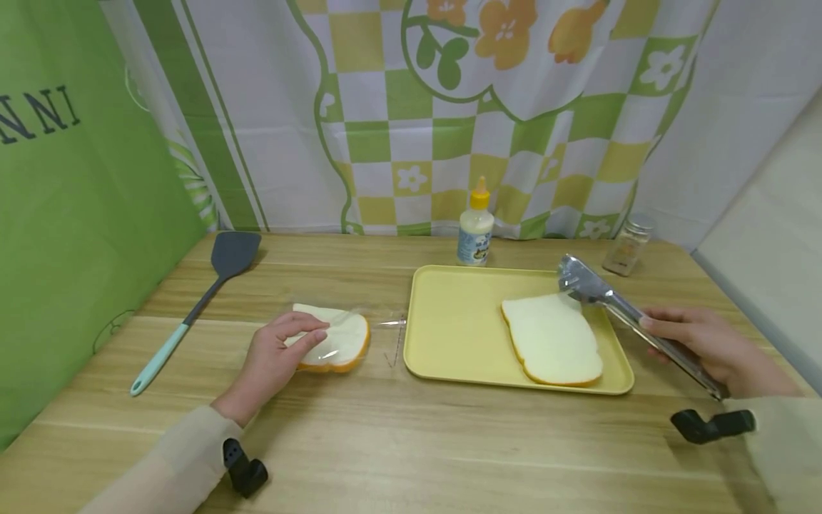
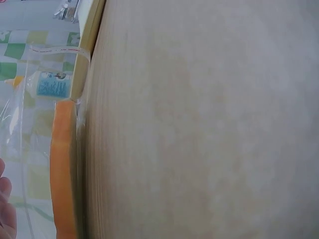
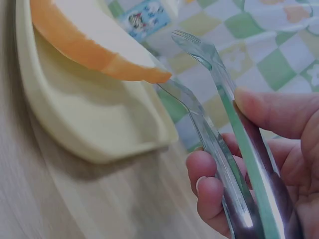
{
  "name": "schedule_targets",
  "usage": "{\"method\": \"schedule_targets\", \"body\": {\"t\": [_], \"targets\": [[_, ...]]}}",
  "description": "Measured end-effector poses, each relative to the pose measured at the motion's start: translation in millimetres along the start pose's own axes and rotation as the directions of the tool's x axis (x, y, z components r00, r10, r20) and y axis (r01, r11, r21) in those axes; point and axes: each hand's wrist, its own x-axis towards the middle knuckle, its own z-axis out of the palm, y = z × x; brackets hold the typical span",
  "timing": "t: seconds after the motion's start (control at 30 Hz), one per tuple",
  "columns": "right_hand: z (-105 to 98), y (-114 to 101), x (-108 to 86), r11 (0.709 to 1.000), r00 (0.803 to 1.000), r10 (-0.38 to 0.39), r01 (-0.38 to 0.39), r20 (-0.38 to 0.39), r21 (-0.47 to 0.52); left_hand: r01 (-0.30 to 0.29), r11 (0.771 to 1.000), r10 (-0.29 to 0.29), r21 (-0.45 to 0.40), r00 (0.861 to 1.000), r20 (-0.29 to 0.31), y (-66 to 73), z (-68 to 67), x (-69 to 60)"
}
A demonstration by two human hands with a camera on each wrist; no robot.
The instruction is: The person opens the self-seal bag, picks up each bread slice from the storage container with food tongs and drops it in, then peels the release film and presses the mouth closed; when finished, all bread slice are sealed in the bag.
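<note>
My left hand (image 1: pixel 276 357) pinches the film of a clear plastic bag (image 1: pixel 385 323), which holds a slice of bread (image 1: pixel 347 335) with an orange-brown crust. In the left wrist view, the bag (image 2: pixel 37 164) stands partly raised above the crust (image 2: pixel 62 169). My right hand (image 1: pixel 700 343) grips metal tongs (image 1: pixel 616 303), whose arms stand apart. Another bread slice (image 1: pixel 552 339) is at the right part of the yellow tray (image 1: pixel 459 328). The right wrist view has one tong arm at that slice's edge (image 3: pixel 114 64) and the other away from it.
Behind the tray stands a squeeze bottle (image 1: pixel 475 232) with a yellow cap. A glass shaker (image 1: pixel 628 246) is at the back right. On the left lies a spatula (image 1: pixel 212 285) with a dark blade and mint handle. A checked curtain (image 1: pixel 411 143) hangs behind the wooden table (image 1: pixel 449 450).
</note>
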Motion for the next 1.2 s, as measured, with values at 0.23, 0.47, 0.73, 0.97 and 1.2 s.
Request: {"method": "schedule_targets", "body": {"t": [0.23,0.47,0.73,0.97,1.2], "targets": [[5.7,-10.1,-3.2,0.998,1.0,-0.007,0.005,0.019,0.062,-0.009,1.0,0.009,0.001,1.0,-0.01,0.2,1.3,0.3],[17.3,-19.8,-7.0,0.998,0.999,-0.033,0.032,0.028,0.056,-0.008,1.0,0.008,-0.01,1.0,-0.006,1.4,1.1,-0.1],[36.9,-38.6,-14.3,0.993,0.996,-0.082,0.085,0.041,-0.083,-0.014,1.0,0.013,-0.01,1.0,-0.02,-0.2,1.1,0.8],[60.4,-51.3,-26.5,0.942,0.997,-0.072,0.071,0.008,-0.327,0.001,1.0,-0.002,-0.013,1.0,-0.025,1.7,1.1,0.5],[81.9,-53.9,-33.6,0.912,0.991,-0.133,0.129,0.015,-0.389,0.012,1.0,-0.012,-0.017,0.999,-0.029,4.1,0.6,-0.5]]}}
